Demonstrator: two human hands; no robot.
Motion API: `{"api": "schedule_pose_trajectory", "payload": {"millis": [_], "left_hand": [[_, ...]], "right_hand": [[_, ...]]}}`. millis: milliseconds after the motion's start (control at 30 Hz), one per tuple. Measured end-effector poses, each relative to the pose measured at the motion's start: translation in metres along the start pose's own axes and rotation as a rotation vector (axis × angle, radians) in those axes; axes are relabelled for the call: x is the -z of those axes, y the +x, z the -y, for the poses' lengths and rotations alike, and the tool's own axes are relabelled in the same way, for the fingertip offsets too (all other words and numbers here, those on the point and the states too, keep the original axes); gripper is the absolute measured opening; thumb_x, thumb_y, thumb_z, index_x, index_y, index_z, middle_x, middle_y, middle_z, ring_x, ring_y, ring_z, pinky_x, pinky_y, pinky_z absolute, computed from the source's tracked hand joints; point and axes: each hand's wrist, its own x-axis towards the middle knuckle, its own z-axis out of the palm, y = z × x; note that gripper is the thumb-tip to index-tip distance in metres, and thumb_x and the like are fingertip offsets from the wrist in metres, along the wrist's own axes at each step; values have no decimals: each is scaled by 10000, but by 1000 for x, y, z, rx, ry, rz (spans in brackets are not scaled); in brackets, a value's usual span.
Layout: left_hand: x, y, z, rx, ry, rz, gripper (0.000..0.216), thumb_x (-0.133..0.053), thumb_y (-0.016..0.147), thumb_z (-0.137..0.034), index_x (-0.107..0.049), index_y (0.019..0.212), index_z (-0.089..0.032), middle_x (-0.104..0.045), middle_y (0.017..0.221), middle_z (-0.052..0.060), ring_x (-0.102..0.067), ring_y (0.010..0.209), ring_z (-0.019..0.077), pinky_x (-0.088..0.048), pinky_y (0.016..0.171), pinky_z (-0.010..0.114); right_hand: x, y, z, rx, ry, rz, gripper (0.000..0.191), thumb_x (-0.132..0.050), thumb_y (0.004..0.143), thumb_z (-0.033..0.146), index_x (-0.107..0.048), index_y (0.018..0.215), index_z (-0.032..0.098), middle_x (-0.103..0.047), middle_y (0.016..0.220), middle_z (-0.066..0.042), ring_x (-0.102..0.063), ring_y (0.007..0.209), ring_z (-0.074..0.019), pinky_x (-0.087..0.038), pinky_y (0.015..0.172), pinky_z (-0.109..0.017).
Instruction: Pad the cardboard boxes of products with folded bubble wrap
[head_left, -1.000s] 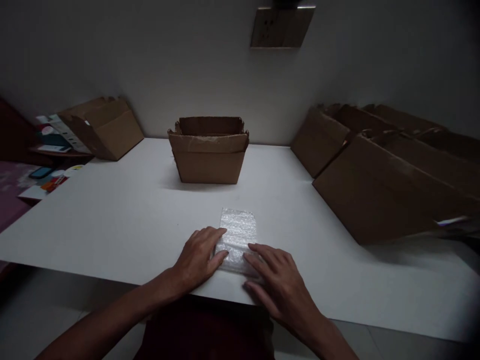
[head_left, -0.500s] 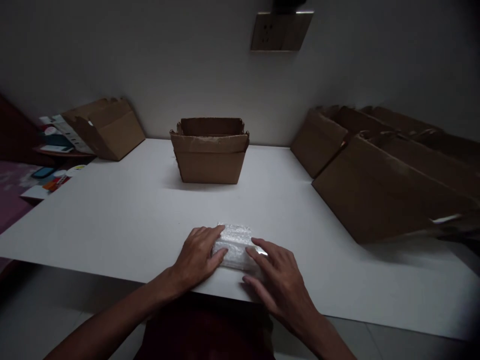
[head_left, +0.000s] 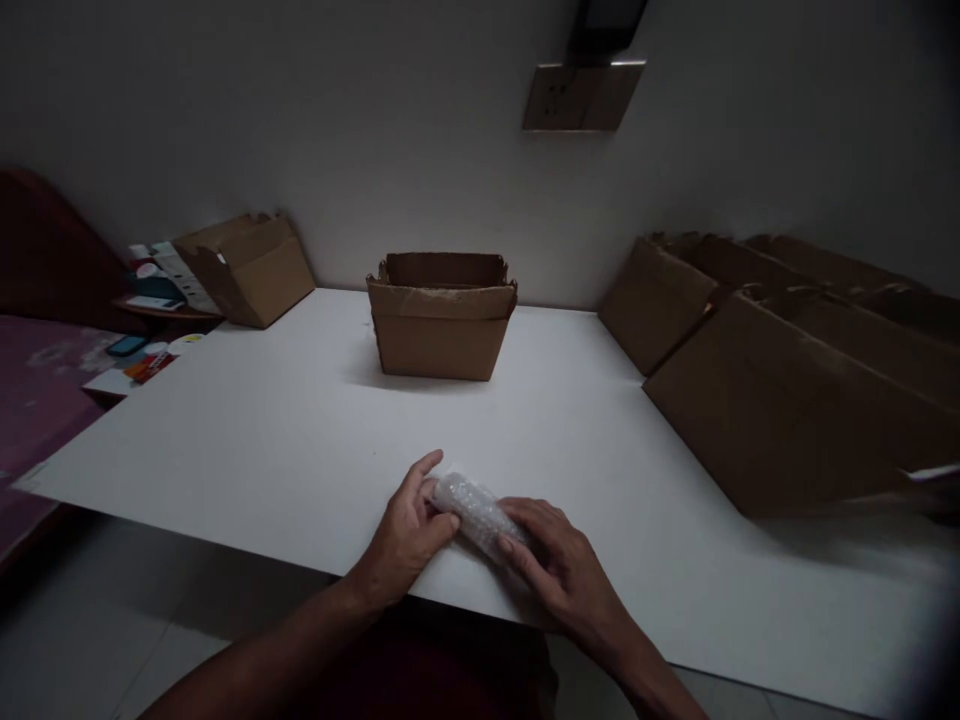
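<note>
A small bundle of bubble wrap (head_left: 471,508), rolled into a narrow packet, lies near the front edge of the white table (head_left: 300,430). My left hand (head_left: 409,535) grips its left end with thumb and fingers curled round it. My right hand (head_left: 559,570) pinches its right end from the other side. What is inside the wrap is hidden. An open cardboard box (head_left: 441,315) stands upright further back, in the middle of the table.
Another open cardboard box (head_left: 251,268) sits tilted at the far left corner. Several flattened or leaning cardboard boxes (head_left: 787,380) fill the right side. Small packets and a phone (head_left: 142,350) lie on a surface left of the table. A wall socket (head_left: 581,97) is above.
The flat bubble wrap sheet has been folded and rolled into a narrow packet. Both hands went from pressing flat on it to gripping its ends. The view shifted slightly down and left.
</note>
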Motion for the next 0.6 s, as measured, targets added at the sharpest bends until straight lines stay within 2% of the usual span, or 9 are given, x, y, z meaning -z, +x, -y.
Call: {"api": "schedule_pose_trajectory", "payload": {"millis": [67,133,233,300,367,433,500,533,600], "left_hand": [[-4,0,3,-20,-12,32,813,-670,783,-284,-266,1479,-168,-621,1036,59,-600,910,176,-467,840,314],[-4,0,4,-49,58,106,772,-639,815,-262,-272,1490,-180,-617,1034,57,-602,906,175,-474,833,315],[6,11,-9,-189,355,179,696,-636,838,-262,-350,1469,-201,-627,1153,98,-616,1002,210,-488,907,364],[16,31,-35,-445,631,99,625,-651,844,-281,-424,1423,-212,-606,1277,124,-591,1128,247,-468,989,413],[28,62,-71,-803,899,-77,510,-633,861,-279,-503,1348,-198,-585,1338,136,-523,1266,279,-407,1077,466],[38,100,-108,-1023,1129,-273,425,-586,871,-208,-550,1294,-181,-576,1367,136,-435,1369,299,-325,1133,519],[46,137,-138,-1064,1304,-400,424,-595,832,-150,-582,1256,-159,-579,1373,146,-395,1406,327,-291,1138,546],[49,152,-148,-1042,1363,-409,382,-589,816,-124,-616,1196,-150,-636,1288,141,-464,1349,325,-292,1133,547],[52,172,-158,-983,1427,-372,263,-564,793,-84,-675,1026,-132,-723,1032,117,-623,1113,292,-349,1091,527]], "right_hand": [[6,3,1,-44,60,27,473,-635,882,460,-619,1298,235,-629,1337,-114,-583,1235,-290,-492,1022,-497],[11,7,3,-104,155,93,598,-655,857,501,-558,1378,225,-587,1393,-128,-576,1248,-291,-503,1016,-465],[16,13,9,-159,267,165,449,-576,918,486,-641,1260,203,-687,1231,-113,-675,1041,-240,-551,911,-373],[19,16,11,-174,287,126,376,-532,947,470,-679,1163,200,-726,1106,-91,-692,936,-218,-562,841,-338],[22,16,10,-191,273,70,338,-542,945,464,-686,1117,211,-735,1036,-70,-696,890,-213,-570,788,-319],[25,15,5,-189,223,33,290,-579,926,448,-701,1065,224,-737,1011,-59,-701,873,-214,-578,774,-314],[29,13,-1,-140,151,-29,237,-621,899,423,-719,1000,233,-733,1024,-62,-703,903,-223,-585,794,-312],[31,12,-4,-100,120,-66,210,-637,886,410,-725,965,236,-731,1025,-63,-704,922,-227,-589,795,-304],[37,11,-9,-37,76,-118,163,-650,877,385,-729,916,247,-729,997,-54,-707,915,-219,-595,764,-274]]}}
